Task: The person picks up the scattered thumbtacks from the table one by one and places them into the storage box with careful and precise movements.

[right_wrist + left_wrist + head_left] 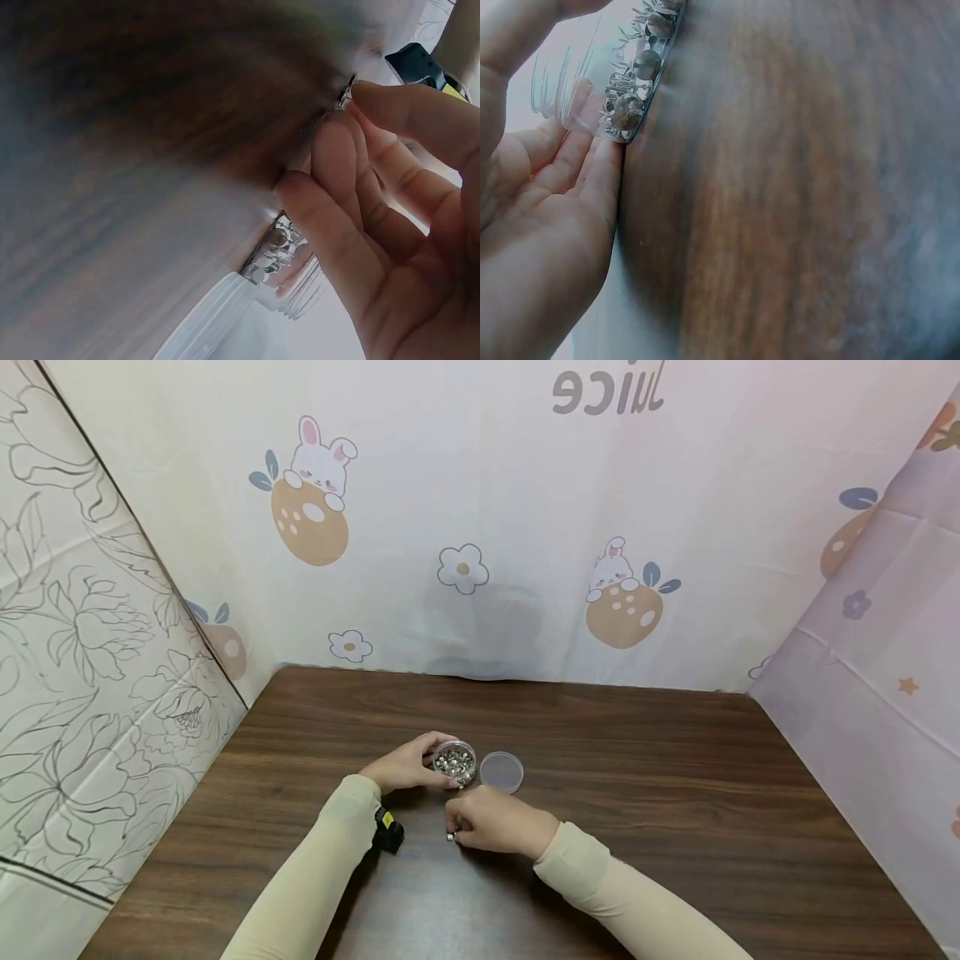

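Observation:
A small round clear jar (454,761) of silver thumbtacks stands on the table. My left hand (408,766) grips it from the left, thumb on the near side and fingers on the far side. The left wrist view shows the tacks (634,82) heaped low in the jar (566,97). Nearer to me, my right hand (498,821) is low over the table. Its fingertips pinch a small silver thumbtack (451,837), partly hidden by the fingers in the right wrist view. A round translucent lid (502,772) lies flat just right of the jar.
The dark wood table (675,777) reaches back to a printed curtain (480,510), with more cloth hung at both sides. A black device with a yellow patch (388,829) sits at my left wrist.

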The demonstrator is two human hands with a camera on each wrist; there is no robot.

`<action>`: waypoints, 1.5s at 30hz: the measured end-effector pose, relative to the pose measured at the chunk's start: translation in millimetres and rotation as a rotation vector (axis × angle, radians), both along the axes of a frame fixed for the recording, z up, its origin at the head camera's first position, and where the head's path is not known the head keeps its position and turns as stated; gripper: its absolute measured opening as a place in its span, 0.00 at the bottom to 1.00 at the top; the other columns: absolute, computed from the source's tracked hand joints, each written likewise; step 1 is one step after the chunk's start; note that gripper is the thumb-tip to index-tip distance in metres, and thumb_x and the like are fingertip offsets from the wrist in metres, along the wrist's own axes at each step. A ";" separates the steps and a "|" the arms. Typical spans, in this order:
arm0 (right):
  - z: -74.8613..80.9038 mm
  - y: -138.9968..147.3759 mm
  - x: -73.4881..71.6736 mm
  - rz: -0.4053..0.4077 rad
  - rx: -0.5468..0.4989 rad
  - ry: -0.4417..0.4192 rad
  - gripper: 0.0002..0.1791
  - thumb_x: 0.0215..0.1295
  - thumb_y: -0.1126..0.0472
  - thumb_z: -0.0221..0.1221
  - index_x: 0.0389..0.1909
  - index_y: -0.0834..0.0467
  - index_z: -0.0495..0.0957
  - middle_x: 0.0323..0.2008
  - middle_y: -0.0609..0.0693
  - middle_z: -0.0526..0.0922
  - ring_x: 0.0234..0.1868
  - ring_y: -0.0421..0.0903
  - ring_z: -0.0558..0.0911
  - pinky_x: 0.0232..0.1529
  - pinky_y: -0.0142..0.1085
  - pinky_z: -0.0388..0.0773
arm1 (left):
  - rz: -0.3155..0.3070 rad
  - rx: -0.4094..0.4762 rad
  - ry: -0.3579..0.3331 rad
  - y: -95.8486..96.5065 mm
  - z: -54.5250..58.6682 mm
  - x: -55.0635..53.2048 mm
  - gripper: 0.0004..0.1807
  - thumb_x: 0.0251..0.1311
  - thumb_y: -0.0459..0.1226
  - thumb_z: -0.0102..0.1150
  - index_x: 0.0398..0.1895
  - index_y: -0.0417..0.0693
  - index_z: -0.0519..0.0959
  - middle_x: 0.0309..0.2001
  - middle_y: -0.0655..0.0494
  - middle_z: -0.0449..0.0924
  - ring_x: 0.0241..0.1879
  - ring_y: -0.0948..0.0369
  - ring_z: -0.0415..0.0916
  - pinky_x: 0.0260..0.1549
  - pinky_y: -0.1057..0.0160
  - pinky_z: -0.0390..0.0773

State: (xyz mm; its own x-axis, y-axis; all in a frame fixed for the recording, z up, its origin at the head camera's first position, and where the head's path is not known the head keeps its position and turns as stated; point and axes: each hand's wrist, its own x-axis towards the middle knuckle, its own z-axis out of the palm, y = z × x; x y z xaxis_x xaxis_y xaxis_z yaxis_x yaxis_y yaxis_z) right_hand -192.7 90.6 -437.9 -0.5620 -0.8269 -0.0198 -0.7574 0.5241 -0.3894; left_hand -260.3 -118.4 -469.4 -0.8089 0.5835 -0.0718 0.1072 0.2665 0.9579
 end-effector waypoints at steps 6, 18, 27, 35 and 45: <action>-1.6 -0.8 2.4 -0.011 -0.019 0.072 0.12 0.58 0.68 0.69 0.24 0.51 0.77 0.21 0.35 0.71 0.22 0.29 0.68 0.25 0.21 0.65 | -0.003 -0.011 0.005 -3.1 -12.5 -9.3 0.38 0.55 0.34 0.75 0.68 0.45 0.67 0.62 0.49 0.73 0.60 0.55 0.72 0.62 0.52 0.69; -0.5 -1.8 6.1 0.004 -0.025 0.109 0.14 0.58 0.68 0.67 0.23 0.50 0.73 0.20 0.35 0.68 0.22 0.29 0.66 0.24 0.21 0.63 | 0.003 -0.007 -0.010 -3.5 -13.1 -7.7 0.38 0.55 0.35 0.75 0.68 0.46 0.67 0.62 0.50 0.74 0.60 0.56 0.73 0.62 0.52 0.70; 0.9 2.7 -0.7 0.036 -0.085 0.047 0.12 0.62 0.70 0.65 0.25 0.54 0.74 0.21 0.37 0.69 0.21 0.29 0.66 0.23 0.22 0.64 | -0.010 -0.012 -0.006 -2.8 -11.6 -6.6 0.38 0.56 0.34 0.74 0.69 0.46 0.67 0.62 0.50 0.73 0.60 0.56 0.72 0.63 0.53 0.68; 5.5 5.8 -9.8 -0.017 -0.121 -0.020 0.09 0.66 0.68 0.63 0.30 0.53 0.75 0.22 0.38 0.73 0.22 0.30 0.69 0.25 0.24 0.69 | -0.026 -0.024 0.007 -4.6 -12.2 -7.5 0.38 0.59 0.34 0.72 0.70 0.45 0.65 0.64 0.48 0.70 0.63 0.53 0.69 0.64 0.50 0.68; 14.3 13.5 -25.4 -0.134 -0.203 0.041 0.03 0.67 0.67 0.61 0.34 0.56 0.79 0.24 0.41 0.78 0.22 0.31 0.71 0.25 0.27 0.72 | -0.020 -0.022 -0.024 -5.5 -11.1 -8.3 0.39 0.58 0.33 0.72 0.71 0.46 0.64 0.62 0.49 0.71 0.60 0.55 0.72 0.59 0.54 0.73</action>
